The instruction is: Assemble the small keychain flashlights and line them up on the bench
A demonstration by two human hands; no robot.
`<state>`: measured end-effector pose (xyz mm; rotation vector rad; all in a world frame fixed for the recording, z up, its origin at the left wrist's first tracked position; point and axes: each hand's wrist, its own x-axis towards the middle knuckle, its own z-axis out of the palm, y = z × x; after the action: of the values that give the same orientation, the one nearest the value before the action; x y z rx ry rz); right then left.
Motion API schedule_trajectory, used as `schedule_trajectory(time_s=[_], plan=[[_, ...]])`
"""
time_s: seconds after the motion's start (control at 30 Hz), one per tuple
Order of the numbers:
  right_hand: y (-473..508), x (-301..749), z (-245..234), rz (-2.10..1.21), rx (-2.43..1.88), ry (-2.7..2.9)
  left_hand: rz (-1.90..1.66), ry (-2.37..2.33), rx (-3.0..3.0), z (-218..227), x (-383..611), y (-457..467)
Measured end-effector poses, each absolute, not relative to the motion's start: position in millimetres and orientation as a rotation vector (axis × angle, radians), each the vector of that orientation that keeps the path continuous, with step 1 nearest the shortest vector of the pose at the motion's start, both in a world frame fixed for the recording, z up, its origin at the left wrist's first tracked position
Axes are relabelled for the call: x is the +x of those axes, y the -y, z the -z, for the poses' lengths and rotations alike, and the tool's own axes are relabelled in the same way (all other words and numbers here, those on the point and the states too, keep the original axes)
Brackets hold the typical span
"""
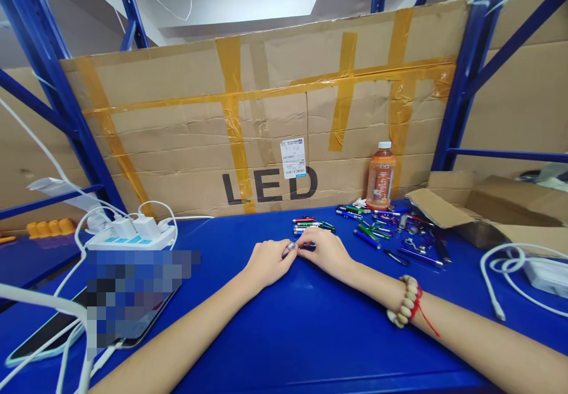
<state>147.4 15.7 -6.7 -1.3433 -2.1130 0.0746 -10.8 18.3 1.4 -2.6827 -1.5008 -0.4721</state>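
Left hand: the left hand (270,262) has its thumb and forefinger closed on a small shiny silvery cylindrical piece (288,249), held just above the table.
Right hand: the right hand (326,252) has bent fingers, tips beside that piece; whether they grip the dark slim piece (307,246) under them, I cannot tell.
Right wrist: a bracelet of pale round beads (407,304) and a red cord (417,302).
Behind the fingers: a small row of shiny red, green and dark pens (306,221), any lettering too small to read.
Right of the hands: a loose spread of blue, green and silver pens and metal parts (390,228) on the glossy blue tabletop (310,329).
Bottle: a clear plastic bottle of orange drink with a white cap (381,178); its pale print is illegible.
Cardboard: a tall brown cardboard sheet (186,139) with yellow tape, lettered "LED" in bold black.
Sticker: a white paper label with a barcode (293,158), above the "D", its fine print unreadable.
Left side: a white power strip (128,240) with chargers plugged in.
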Motion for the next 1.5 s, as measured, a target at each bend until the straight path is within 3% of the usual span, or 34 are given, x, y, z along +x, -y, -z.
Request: schedule_trajectory(time_s=[1.5], plan=[[-11.0,144.9,5.6,-0.190,-1.379,2.188,0.412,1.387,-2.653,-1.1,-12.8,-13.9]])
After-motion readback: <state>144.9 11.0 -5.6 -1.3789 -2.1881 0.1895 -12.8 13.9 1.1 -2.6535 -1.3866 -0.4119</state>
